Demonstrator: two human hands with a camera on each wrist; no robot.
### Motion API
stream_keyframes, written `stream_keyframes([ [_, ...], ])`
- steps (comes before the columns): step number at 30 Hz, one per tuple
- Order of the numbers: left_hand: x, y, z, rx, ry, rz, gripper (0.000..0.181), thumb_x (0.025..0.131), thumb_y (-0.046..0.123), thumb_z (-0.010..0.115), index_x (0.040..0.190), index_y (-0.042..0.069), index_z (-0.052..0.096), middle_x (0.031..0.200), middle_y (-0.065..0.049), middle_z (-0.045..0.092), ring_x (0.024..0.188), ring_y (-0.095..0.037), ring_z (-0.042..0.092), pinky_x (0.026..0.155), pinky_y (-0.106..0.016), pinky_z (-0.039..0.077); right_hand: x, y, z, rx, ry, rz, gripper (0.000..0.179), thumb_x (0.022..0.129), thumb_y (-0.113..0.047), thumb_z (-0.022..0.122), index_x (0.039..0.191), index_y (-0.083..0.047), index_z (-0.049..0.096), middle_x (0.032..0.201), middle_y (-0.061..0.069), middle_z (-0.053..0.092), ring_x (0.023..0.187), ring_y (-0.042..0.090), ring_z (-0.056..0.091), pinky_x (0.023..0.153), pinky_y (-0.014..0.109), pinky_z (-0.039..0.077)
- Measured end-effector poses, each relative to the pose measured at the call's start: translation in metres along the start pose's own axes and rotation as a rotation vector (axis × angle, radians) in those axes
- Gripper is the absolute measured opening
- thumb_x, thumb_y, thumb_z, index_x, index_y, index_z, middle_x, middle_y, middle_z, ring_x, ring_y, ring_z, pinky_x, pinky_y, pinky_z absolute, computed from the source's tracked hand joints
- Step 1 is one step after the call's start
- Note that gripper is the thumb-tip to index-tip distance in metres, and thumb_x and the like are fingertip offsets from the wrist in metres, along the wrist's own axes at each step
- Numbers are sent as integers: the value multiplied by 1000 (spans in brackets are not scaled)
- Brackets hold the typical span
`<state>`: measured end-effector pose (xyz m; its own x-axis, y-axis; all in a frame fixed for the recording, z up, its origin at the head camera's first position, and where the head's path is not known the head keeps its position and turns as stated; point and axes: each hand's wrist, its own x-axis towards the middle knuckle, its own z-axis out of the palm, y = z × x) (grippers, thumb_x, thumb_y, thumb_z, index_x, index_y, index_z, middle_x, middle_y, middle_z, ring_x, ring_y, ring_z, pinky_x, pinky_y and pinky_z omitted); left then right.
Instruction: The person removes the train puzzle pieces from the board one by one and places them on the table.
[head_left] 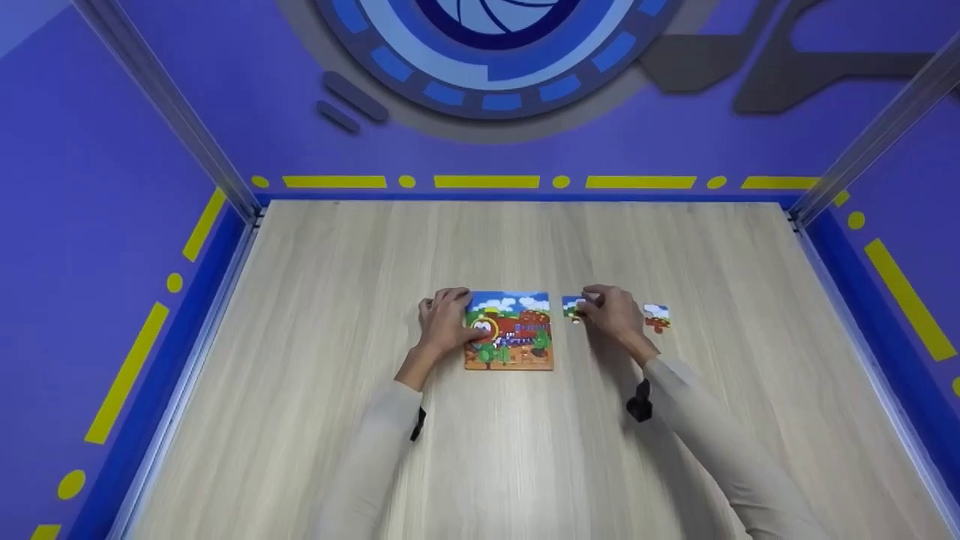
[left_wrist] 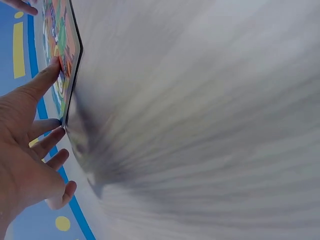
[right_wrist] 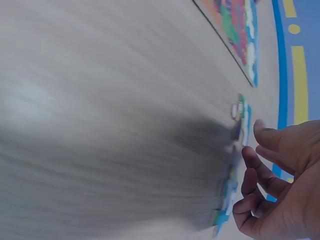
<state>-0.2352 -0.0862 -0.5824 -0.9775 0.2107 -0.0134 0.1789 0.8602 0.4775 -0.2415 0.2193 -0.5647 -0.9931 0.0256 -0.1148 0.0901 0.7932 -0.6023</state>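
Note:
A square picture puzzle board with a cartoon red train lies on the table. My left hand is at its left side, the straight thumb pressing on the picture. In the left wrist view, the other fingers of the left hand spread by the board's corner. To the right of the board, my right hand is over a small puzzle piece, fingertips close to its right side. In the right wrist view, thumb and forefinger stand apart beside the puzzle piece, with no piece visible between them.
Another puzzle piece, with clouds and red parts, lies right of my right hand. The wood-grain table is bounded by a blue back wall and side walls with yellow marks.

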Motion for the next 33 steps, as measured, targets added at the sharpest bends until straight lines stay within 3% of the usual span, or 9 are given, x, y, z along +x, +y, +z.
stream_keyframes([
  [5,2,-2,-3,-38,-9,-20,79,81,40,86,145,3,56,152,-15,52,144,-36,42,114,-63,27,-1,-7,-2,45,-17,-31,33,102,-19,63,130,-3,68,103,18,74,76,20,61,60,26,41],
  [9,-2,0,-3,-58,29,-18,78,82,42,85,145,6,56,154,-17,49,145,-37,39,114,-63,27,-5,-15,6,93,-55,-70,29,101,-15,63,126,-3,71,104,18,73,79,21,62,63,26,44],
  [12,-11,12,4,-77,93,26,72,81,43,85,140,9,62,150,-17,53,141,-38,43,113,-63,29,-9,-21,13,113,-87,-111,26,100,-13,64,122,-2,73,107,17,74,83,21,62,68,27,45],
  [16,-27,36,22,-88,112,85,63,81,47,83,133,13,69,138,-14,59,128,-33,50,105,-56,36,-11,-28,23,99,-112,-167,24,95,-10,71,116,0,75,101,15,74,82,20,61,69,27,44],
  [20,-36,49,34,-41,124,92,62,81,52,81,132,18,70,127,-10,62,117,-28,53,94,-49,40,-13,-34,32,50,-131,-197,27,90,-13,77,115,-1,76,95,14,72,79,19,60,66,27,42],
  [26,-37,51,40,43,167,70,65,78,58,80,130,20,71,122,-9,61,114,-26,52,89,-46,41,-17,-37,42,-21,-130,-229,28,88,-13,80,114,-1,77,92,13,73,78,19,61,65,29,46],
  [33,-33,55,41,89,146,52,66,76,62,80,128,22,72,121,-7,60,111,-25,51,88,-46,41,-15,-41,38,-9,-157,-139,27,88,-12,80,112,-1,75,95,13,72,81,20,60,68,30,45],
])
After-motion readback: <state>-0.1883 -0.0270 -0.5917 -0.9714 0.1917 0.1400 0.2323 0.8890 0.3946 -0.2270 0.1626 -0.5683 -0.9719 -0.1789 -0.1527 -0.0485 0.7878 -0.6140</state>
